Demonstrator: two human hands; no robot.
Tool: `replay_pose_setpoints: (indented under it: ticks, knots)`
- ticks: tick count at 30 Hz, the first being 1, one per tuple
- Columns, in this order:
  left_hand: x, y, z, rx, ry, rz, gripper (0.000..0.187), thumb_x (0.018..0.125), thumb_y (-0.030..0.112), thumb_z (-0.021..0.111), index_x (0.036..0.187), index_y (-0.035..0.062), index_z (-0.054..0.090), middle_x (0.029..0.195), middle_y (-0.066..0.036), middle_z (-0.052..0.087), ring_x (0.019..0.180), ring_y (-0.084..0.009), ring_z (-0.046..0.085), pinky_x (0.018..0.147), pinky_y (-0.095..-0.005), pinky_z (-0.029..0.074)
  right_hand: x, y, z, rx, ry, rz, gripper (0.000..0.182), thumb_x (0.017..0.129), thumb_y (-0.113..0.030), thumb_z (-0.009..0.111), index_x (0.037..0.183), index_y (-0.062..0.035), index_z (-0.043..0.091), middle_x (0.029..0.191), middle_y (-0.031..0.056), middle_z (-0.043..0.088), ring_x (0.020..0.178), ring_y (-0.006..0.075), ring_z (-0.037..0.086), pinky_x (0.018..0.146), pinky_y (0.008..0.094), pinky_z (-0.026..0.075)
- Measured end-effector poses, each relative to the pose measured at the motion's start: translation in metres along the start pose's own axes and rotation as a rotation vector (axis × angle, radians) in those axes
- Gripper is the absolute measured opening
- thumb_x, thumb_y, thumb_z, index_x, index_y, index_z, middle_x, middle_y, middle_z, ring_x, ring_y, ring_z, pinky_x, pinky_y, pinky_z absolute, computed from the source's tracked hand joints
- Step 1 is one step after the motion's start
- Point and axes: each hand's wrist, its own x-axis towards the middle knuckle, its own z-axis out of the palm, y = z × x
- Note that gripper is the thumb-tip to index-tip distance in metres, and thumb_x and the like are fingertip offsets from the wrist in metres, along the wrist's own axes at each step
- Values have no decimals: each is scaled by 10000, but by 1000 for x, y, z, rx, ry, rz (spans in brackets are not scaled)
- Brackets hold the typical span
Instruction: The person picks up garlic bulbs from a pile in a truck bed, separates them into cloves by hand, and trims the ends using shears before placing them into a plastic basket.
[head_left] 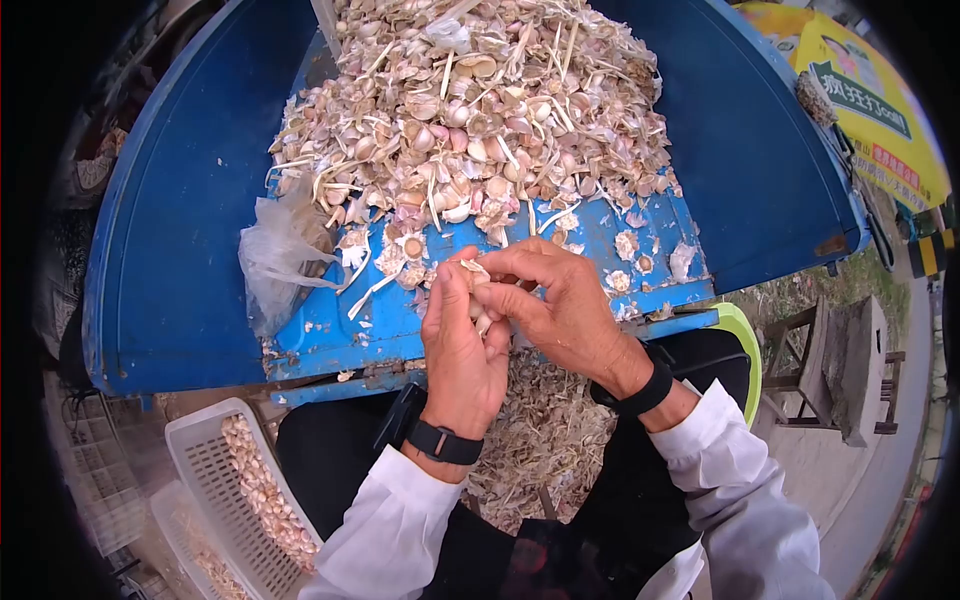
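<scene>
Both hands meet near the front edge of the blue tray (650, 296). My left hand (462, 345) has its fingers closed round garlic cloves (480, 318), pale and partly hidden in the palm. Thumb and fingers of my right hand (550, 300) pinch at the same garlic, where some dry skin shows at the top. Beyond the hands rises a large heap of garlic (480, 130), cloves mixed with papery skins and dry stems. Several root discs and skin scraps lie loose on the blue surface around my fingers.
A crumpled clear plastic bag (285, 255) lies on the tray's left. At lower left stands a white slotted basket (200, 440) holding cloves. Skins are piled below between my legs (545, 430). A wooden stool (850, 370) and a yellow printed bag (870, 110) are at right.
</scene>
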Motion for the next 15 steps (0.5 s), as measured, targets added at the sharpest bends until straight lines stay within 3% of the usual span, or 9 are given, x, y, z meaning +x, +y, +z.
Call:
replay_pose_setpoints:
  ticks: [1,2,3,5,8,10,12,14,15]
  knots:
    - [-2,1,-1,46,-79,-26,348,1008,319,532,1235,55,519,805,14,543,633,-17,478,426,-142,314,2,0,-1,-36,-20,-5,216,875,-124,684,1067,-29,710,823,73,665,842,134,613,688,277,507]
    - [-4,2,-2,91,-162,-51,365,1001,304,551,1264,54,515,806,22,541,631,-11,471,434,-142,312,6,1,-4,170,-56,125,220,859,-136,694,1044,-19,712,816,100,662,784,187,628,684,303,499]
    - [-6,6,-1,229,-147,-18,390,992,285,570,1297,50,504,800,26,540,619,-7,462,436,-142,308,9,2,-5,148,-41,114,220,859,-136,694,1044,-19,712,816,100,662,784,187,628,684,303,499]
    - [-9,6,4,462,-149,57,473,966,245,616,1365,35,473,778,34,536,581,-2,440,433,-143,300,9,0,-27,-127,-109,-140,243,839,-118,701,1055,-7,702,820,137,654,744,248,631,674,337,497]
    - [-10,8,2,485,-204,79,461,962,203,606,1356,22,451,826,-9,562,546,-15,436,405,-153,289,-2,-18,-56,-332,-220,-71,246,825,-94,711,1049,5,696,819,156,647,762,272,639,683,361,502]
    - [-17,12,8,427,-245,22,446,961,192,605,1344,18,457,849,-28,569,545,-18,437,399,-153,282,-13,-38,-75,-229,-85,-211,231,816,-59,714,1035,13,696,844,161,656,769,266,652,682,353,510]
    - [-20,15,5,373,-247,-42,406,994,231,554,1333,34,451,854,-28,581,546,-10,471,361,-134,273,-26,-77,-131,-401,209,-252,207,780,-43,720,978,9,692,867,170,661,787,333,654,696,381,522]
    - [-20,16,3,253,-236,-97,387,1008,233,521,1331,33,447,859,-33,578,545,-15,472,354,-137,277,-39,-114,-196,-662,489,-147,227,765,26,690,991,14,692,896,173,681,745,295,673,665,335,528]
    - [-20,17,3,134,-224,-151,370,1021,235,488,1328,32,444,865,-39,575,545,-19,473,348,-140,280,-44,-125,-229,-863,542,-89,260,757,49,640,1013,23,678,943,187,684,816,295,679,725,357,527]
